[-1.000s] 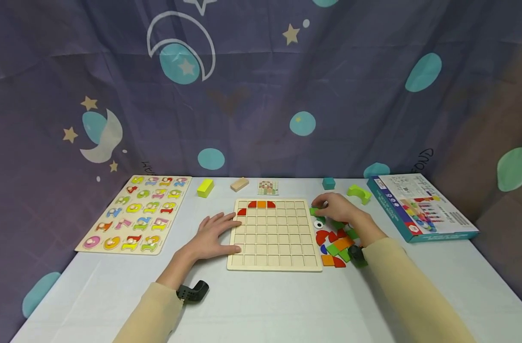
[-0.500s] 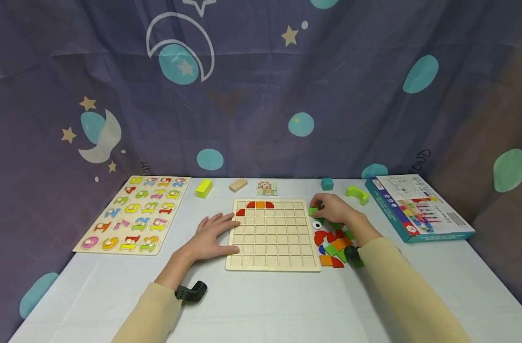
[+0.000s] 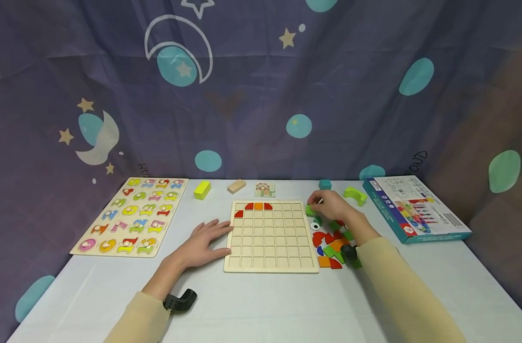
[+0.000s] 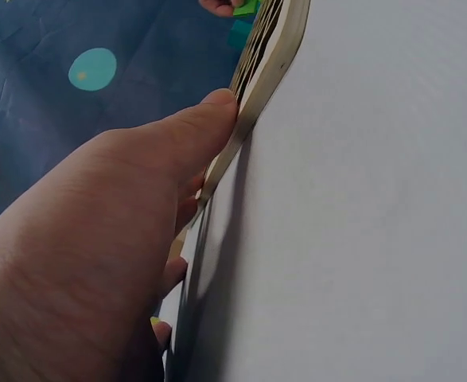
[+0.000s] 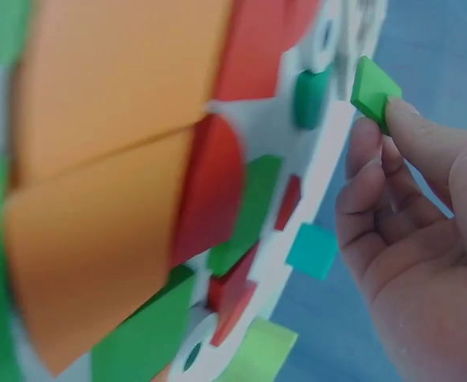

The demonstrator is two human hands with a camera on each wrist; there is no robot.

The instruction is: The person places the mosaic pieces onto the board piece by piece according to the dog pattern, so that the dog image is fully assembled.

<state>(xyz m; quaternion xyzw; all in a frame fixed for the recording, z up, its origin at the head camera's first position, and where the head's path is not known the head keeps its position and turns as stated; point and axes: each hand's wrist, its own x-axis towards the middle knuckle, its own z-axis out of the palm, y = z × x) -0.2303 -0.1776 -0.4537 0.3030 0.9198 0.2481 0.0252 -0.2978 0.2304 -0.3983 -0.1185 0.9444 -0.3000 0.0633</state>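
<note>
A wooden grid board (image 3: pixel 270 240) lies on the table, with several red pieces and an orange square (image 3: pixel 258 206) set in cells near its upper left. My left hand (image 3: pixel 200 245) rests at the board's left edge, fingers spread and fairly straight; the left wrist view has the thumb (image 4: pixel 209 119) against the rim. Beyond the board's upper right corner, my right hand (image 3: pixel 336 209) pinches a flat green square tile (image 5: pixel 372 91) between thumb and fingers. Below that hand lies a pile of loose tiles, among them an orange square (image 3: pixel 324 262) and a round eye piece (image 3: pixel 315 226).
A number puzzle board (image 3: pixel 130 219) lies at the left, a flat box (image 3: pixel 417 209) at the right. Along the back are a yellow block (image 3: pixel 202 190), a plain wooden block (image 3: pixel 236 186), a small pattern card (image 3: pixel 265 189), a teal cube (image 3: pixel 325 184) and a green arch (image 3: pixel 355 195).
My left hand has drawn slightly back to the left, its fingers overlapping the board less. The right hand still pinches the green tile beside the board's upper right corner. The view has shifted slightly.
</note>
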